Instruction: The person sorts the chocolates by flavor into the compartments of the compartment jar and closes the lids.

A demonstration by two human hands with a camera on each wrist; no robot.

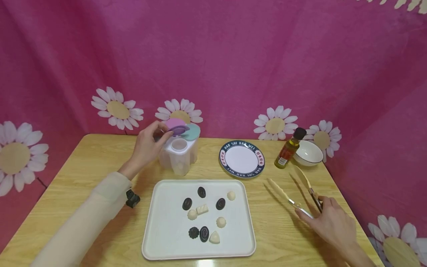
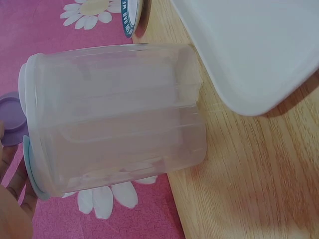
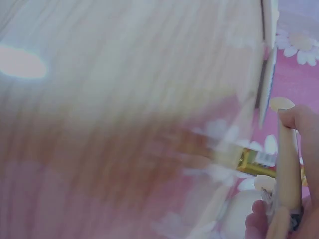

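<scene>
Left hand: pinching purple flip lid, tilted up; translucent canister just below. Right hand: fingers curled round tongs, arms spread apart; oil bottle and white bowl beyond. Between the hands: white tray, 5 dark chocolates, 5 white chocolates; rimmed plate behind.

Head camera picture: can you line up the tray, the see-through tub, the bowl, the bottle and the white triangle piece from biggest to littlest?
1. Tray
2. See-through tub
3. Bowl and bottle: too close to rank; the bottle partly hides the bowl
4. White triangle piece
</scene>
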